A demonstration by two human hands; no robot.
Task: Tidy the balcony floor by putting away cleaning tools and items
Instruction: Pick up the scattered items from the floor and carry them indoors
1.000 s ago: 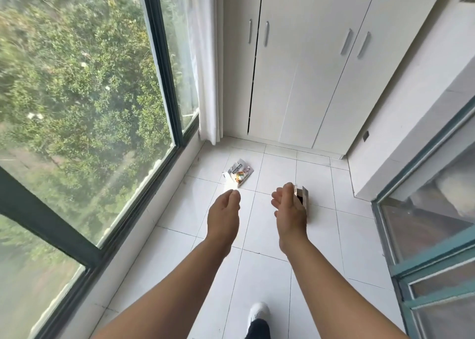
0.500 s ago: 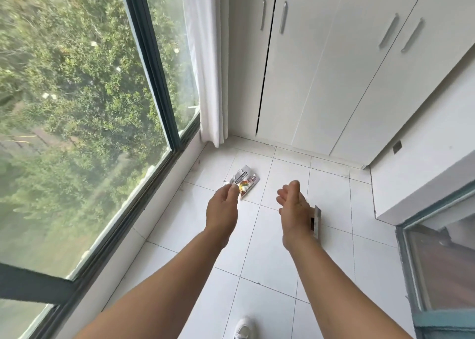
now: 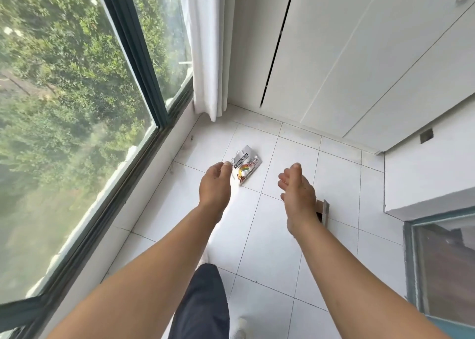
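Observation:
A small white packet with a colourful print [image 3: 246, 165] lies flat on the white tiled floor [image 3: 267, 238], close to the window side. My left hand [image 3: 215, 184] hovers just left of it, fingers loosely curled and holding nothing. My right hand [image 3: 298, 187] is stretched out to the packet's right, palm turned inward, fingers apart, with nothing in it. Behind my right wrist a small brown box with a grey edge [image 3: 323, 211] stands on the floor, partly hidden by that wrist.
A large window with a dark frame [image 3: 144, 81] runs along the left. A white curtain [image 3: 205, 50] hangs in the corner. White cabinet doors [image 3: 334, 63] close the far end. A glass door with a teal frame [image 3: 442, 269] is at the right. My dark trouser leg [image 3: 203, 305] is below.
I have stepped forward, so the packet and box are nearer. Both hands have spread apart, the left now next to the packet. My leg has come into view.

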